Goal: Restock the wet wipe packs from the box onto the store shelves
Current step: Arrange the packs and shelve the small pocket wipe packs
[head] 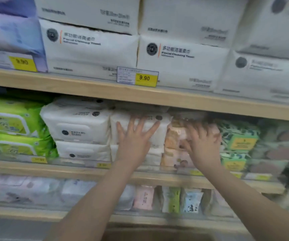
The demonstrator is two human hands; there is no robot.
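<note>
Both arms are up at the middle shelf (88,169) here. The left hand (134,140) is spread flat, fingers straight, pressing on the front of a white wet wipe pack (140,129) in the top layer of its stack, right under the lip of the upper shelf (157,96), so barely any headroom there. The right hand (202,146) is blurry, fingers curled on a pink-and-peach wet wipe pack (176,134) just beside the white one; looks like it's gripping it. Packs are jammed side to side: green packs (13,119) far left, more white packs (77,124), then a leafy green-patterned pack (237,136) on the right. Up top, big white packs (182,65) read "Facial Cleaning Towel" with Chinese text, and a yellow price tag (144,78) says 9.90, same on the tag further left (22,62). Small pastel packs (168,199) stand upright on the bottom shelf. Other labels are too blurred to read.
</note>
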